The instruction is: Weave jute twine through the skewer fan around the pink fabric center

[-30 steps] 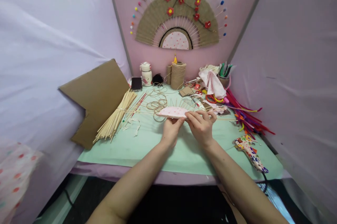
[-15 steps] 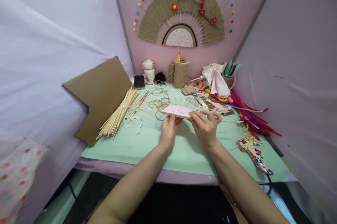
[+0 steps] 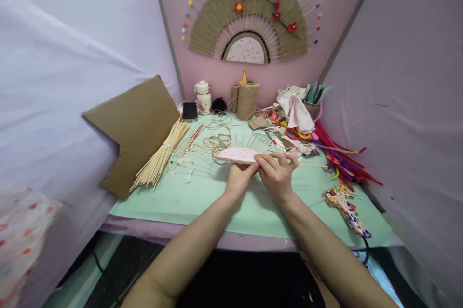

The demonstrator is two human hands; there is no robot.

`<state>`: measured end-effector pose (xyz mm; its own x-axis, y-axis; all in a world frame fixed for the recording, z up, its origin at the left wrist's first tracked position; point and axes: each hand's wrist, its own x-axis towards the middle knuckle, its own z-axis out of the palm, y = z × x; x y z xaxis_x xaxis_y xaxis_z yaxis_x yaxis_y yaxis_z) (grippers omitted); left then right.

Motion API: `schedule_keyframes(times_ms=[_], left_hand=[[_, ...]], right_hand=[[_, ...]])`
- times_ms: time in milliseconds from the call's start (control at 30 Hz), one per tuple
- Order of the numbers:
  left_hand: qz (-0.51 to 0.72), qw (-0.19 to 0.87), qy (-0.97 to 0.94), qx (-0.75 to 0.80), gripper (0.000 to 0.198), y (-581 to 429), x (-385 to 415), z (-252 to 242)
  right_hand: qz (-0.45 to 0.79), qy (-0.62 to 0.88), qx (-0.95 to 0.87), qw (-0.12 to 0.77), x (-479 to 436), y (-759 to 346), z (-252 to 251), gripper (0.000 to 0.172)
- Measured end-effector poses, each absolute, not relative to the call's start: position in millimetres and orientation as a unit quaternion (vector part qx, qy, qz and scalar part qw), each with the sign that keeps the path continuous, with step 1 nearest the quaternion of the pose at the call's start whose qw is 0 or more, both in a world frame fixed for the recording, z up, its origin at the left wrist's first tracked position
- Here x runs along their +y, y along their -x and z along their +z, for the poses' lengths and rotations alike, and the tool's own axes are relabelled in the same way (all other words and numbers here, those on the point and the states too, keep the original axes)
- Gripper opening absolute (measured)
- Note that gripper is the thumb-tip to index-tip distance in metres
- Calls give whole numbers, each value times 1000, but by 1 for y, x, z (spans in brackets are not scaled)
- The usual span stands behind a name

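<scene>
Between my hands, above the table, is a half-round fan base (image 3: 237, 154) covered in pink dotted fabric, with thin sticks (image 3: 249, 141) spreading from its far curved side. My left hand (image 3: 239, 178) grips its near straight edge from below, thumb pointing right and fingers partly hidden underneath. On the right end, my right hand (image 3: 275, 170) is closed with fingertips on the fabric and edge. Loops of jute twine (image 3: 217, 141) lie just behind the base's left end.
A bundle of sticks (image 3: 162, 153) and a cardboard sheet (image 3: 137, 124) are at left. Twine spools (image 3: 248, 100) stand at the back. Pipe cleaners (image 3: 347, 163) and a patterned glue gun (image 3: 347, 209) lie at right. A finished fan (image 3: 249, 18) hangs on the wall.
My left hand has slid right along the near edge, closer to my right hand. The fan base has shifted slightly left, and the view has moved a little.
</scene>
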<state>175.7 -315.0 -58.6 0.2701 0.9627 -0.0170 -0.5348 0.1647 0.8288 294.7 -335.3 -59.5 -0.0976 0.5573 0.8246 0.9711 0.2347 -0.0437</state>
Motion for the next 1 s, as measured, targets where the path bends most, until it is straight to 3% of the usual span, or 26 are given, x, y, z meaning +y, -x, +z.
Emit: schedule_keyframes(times_ms=[200,433,567,667,733,900,1000], left_hand=[[556,698,-327,310,45,-161,-313,-58],[591,680,-235,364,29,-129,-302,-50],[532,735,-212,363,37,-122,-304,-41],[482,777,-202,350,23,-127,-303,-34],[492,775,-179,354,12,-132,-298,-29],[528,764,-156,338,13,-139,-285,-27],[528,767,-154,330,14,-141,-284,-33]], right_hand=[[-299,536,-691,383,-336,-296,-56,13],[-383,499,-661,410,-332,-299,-56,5],[-366,503,-667,408,-331,-300,-61,7],[-345,507,-683,396,-332,-301,-63,10],[-334,516,-687,388,-332,-302,-64,17],[-314,555,-645,421,-332,-307,-66,55],[-271,601,-615,433,-331,-306,-69,61]])
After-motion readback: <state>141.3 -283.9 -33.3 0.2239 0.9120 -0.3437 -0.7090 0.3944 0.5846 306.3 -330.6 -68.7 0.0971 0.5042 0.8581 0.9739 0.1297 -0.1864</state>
